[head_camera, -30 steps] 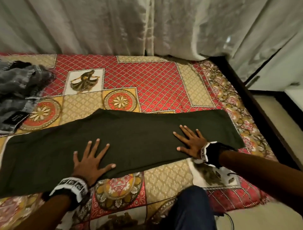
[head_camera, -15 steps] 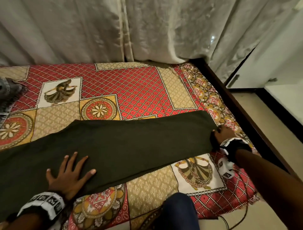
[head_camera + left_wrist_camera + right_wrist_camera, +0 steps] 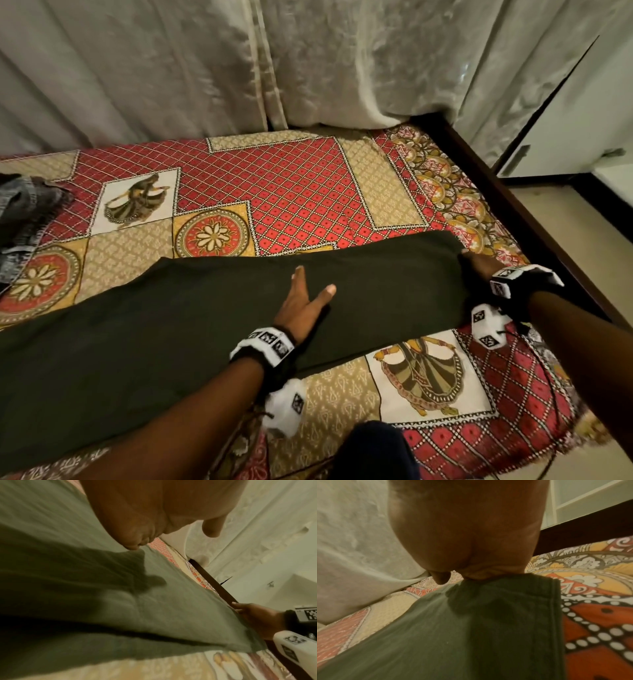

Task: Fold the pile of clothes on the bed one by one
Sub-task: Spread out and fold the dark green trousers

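A: Bed [image 3: 294, 192] status?
B: Patterned bedspread was on it, and a dark olive garment [image 3: 171, 329] lay flat lengthwise across the near side. It looked like trousers already halved along the length, but I couldn't be sure.
A: Pile?
B: A grey crumpled heap of clothes [image 3: 20, 212] sat at the far left edge, well apart and unfolded. So I judged the task early on: one item mid-fold, the heap left.
A: Hands?
B: Left hand [image 3: 301, 301] was released, fingers straight, flat on the garment's middle. Right hand [image 3: 479, 267] was grasping the garment's right end at the hem, fingers curled round the cloth.
A: Next?
B: Probably carrying that end across leftward.
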